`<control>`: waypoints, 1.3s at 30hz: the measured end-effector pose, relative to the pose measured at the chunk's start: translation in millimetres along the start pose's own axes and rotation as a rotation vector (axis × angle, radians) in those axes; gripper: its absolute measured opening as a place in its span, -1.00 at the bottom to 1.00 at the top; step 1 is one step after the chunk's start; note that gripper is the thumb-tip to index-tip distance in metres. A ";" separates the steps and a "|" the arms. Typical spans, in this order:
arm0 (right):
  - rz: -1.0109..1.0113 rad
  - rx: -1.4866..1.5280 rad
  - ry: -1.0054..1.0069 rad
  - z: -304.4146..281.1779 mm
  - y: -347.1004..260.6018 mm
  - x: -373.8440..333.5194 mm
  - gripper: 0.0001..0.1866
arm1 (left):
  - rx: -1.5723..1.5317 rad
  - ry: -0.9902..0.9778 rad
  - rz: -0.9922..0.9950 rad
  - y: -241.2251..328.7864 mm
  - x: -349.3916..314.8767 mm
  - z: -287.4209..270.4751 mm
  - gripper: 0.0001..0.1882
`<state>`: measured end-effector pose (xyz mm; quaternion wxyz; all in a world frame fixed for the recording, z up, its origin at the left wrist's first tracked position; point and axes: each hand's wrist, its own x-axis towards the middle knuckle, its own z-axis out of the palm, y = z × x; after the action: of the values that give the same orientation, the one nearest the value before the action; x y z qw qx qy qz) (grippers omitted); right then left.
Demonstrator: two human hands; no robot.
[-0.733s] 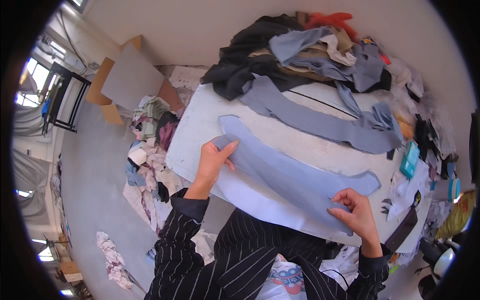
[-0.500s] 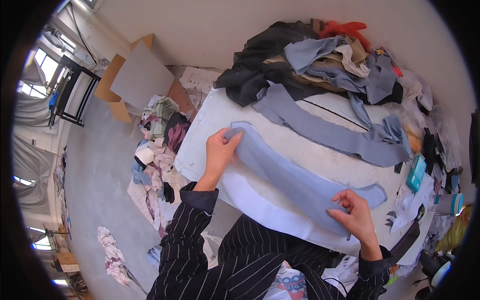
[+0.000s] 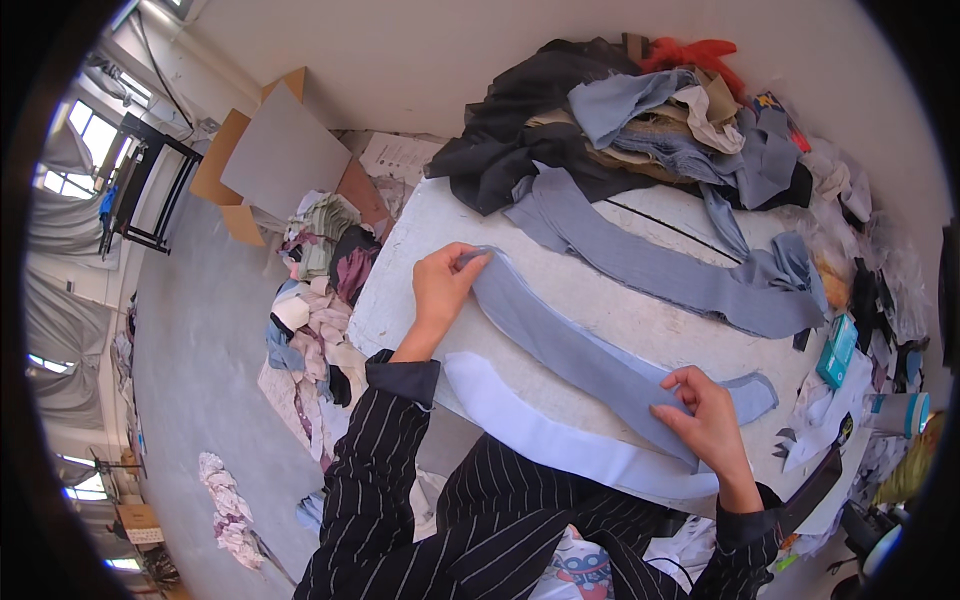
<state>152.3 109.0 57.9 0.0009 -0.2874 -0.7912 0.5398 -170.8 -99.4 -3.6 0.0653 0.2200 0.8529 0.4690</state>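
Observation:
A curved grey-blue fabric strip (image 3: 570,355) stretches between my two hands over the white table. My left hand (image 3: 441,290) pinches its far left end between thumb and fingers. Toward the other end, my right hand (image 3: 702,418) grips the strip's near edge between thumb and index finger. Under it lies a lighter blue strip (image 3: 750,397), mostly covered, with its right end showing. Nearer to me, a curved white strip (image 3: 560,437) rests along the table's front edge, passing beneath my right wrist. Beyond my hands lies a stack of curved grey-blue strips (image 3: 650,268).
Heaped fabric (image 3: 560,120), black, grey and beige, stands at the table's back. A teal box (image 3: 837,350) and a white tub (image 3: 890,412) sit among scraps on the right. Left of the table (image 3: 400,290), cloth piles (image 3: 310,330) and an open cardboard box (image 3: 285,150) stand on the floor.
The held grey-blue strip has shifted up and now covers most of the lighter strip. My left hand has moved slightly up with its end; my right hand stays near the same place.

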 end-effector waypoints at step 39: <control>-0.077 -0.241 0.150 -18.5 11.2 -4.7 -0.61 | 0.649 -0.616 0.695 73.0 -63.6 60.5 -0.40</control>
<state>167.1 125.5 57.6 0.0465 -0.2943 -0.8585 0.4174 -71.8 -46.7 17.5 0.0818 0.6235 0.7722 0.0910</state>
